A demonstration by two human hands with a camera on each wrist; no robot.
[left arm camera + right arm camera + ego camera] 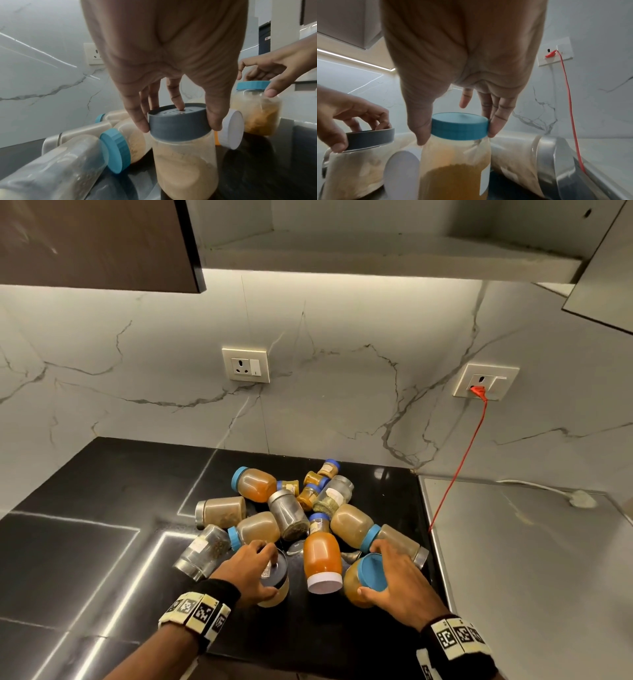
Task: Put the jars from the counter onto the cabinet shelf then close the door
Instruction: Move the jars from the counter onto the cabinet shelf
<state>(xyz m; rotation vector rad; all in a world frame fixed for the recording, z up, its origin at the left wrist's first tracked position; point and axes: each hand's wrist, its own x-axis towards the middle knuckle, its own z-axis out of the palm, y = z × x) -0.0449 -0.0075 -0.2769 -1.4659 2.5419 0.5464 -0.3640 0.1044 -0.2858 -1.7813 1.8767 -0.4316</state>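
Several spice jars lie in a heap on the black counter. My left hand grips the dark grey lid of an upright jar of beige powder, thumb and fingers around the rim, as the left wrist view shows. My right hand grips the blue lid of a jar of orange-brown powder, fingers on both sides of the lid. Between the two lies an orange jar with a white lid. Above, the cabinet shelf stands bare, its door swung open at the right.
A brown cabinet door hangs at the upper left. The marble wall carries two sockets; a red cable runs from the right socket down beside the jars. A grey surface adjoins the counter on the right.
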